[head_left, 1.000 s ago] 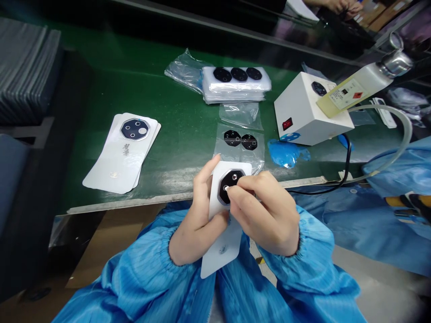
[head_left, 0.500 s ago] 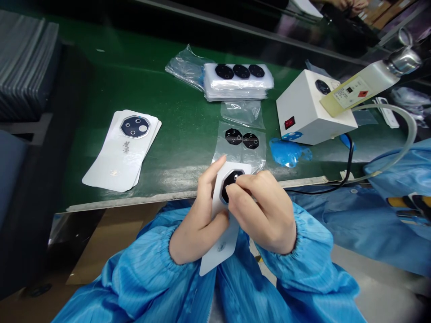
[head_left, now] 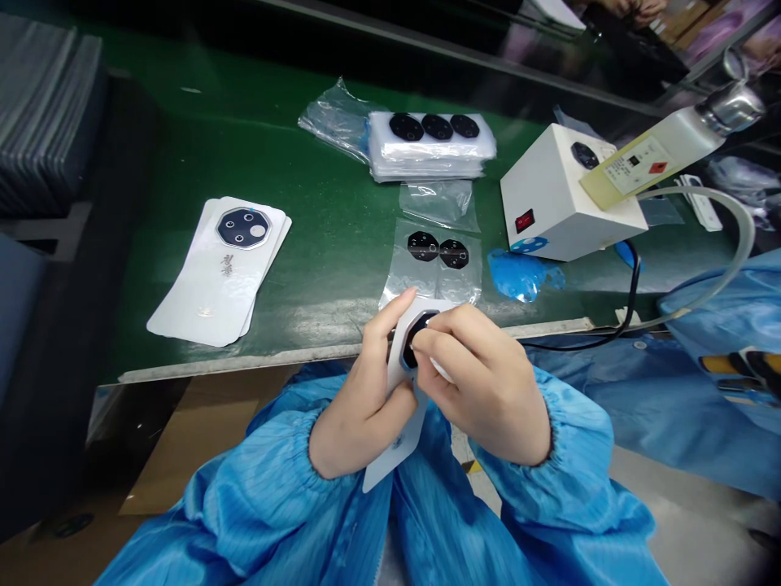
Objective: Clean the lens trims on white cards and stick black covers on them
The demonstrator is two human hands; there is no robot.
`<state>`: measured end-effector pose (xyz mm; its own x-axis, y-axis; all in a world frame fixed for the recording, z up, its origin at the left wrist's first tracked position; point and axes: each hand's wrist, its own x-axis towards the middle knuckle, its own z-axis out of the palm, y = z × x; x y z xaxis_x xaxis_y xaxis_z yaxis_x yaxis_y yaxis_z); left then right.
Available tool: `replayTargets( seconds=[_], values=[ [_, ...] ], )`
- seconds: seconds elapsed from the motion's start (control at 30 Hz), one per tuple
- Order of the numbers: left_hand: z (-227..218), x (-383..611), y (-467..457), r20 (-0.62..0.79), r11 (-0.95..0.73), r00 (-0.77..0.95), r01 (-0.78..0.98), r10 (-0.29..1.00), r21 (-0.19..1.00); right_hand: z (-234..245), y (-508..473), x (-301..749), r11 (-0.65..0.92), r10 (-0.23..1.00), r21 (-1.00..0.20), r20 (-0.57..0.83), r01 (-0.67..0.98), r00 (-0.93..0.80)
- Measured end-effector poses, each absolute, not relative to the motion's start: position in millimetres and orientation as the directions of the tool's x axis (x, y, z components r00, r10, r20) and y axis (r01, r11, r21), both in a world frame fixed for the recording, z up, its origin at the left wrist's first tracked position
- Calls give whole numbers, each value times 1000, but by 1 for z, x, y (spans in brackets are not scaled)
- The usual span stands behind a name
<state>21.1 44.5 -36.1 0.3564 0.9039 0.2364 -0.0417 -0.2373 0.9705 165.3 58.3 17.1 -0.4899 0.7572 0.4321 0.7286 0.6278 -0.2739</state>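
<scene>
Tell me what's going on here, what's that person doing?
A person in a blue coat is working at a green bench. Their left hand holds a white card, and the fingers of their right hand press on a black eight-sided lens piece on that card. More cards lie on the bench. Nearby are a plastic sleeve with two black pieces and a white box.

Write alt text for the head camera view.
The left hand holds a white card bearing a black octagonal piece, touched by the right hand, above a green workbench. More white cards, a plastic-wrapped stack and a white box sit nearby.
</scene>
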Motion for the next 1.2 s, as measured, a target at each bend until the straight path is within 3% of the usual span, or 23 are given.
replayTargets(
  seconds=[0.17,0.27,0.43,0.67,1.2],
  values=[
    [-28,16,41,127,-1,388,-308,913,951,37,53,177,604,795,-576,486,551,-364],
    [-24,16,39,90,127,406,-477,910,870,45,48,181,630,772,-593,548,501,-322],
    [-21,18,38,96,162,408,-554,908,816,46,41,181,633,767,-563,549,532,-331],
    [-20,17,36,133,75,370,-498,920,864,52,44,184,686,725,-467,500,558,-474],
    [-23,20,34,295,-271,331,-117,897,956,30,40,164,640,716,-337,587,690,-378]
  ],
)
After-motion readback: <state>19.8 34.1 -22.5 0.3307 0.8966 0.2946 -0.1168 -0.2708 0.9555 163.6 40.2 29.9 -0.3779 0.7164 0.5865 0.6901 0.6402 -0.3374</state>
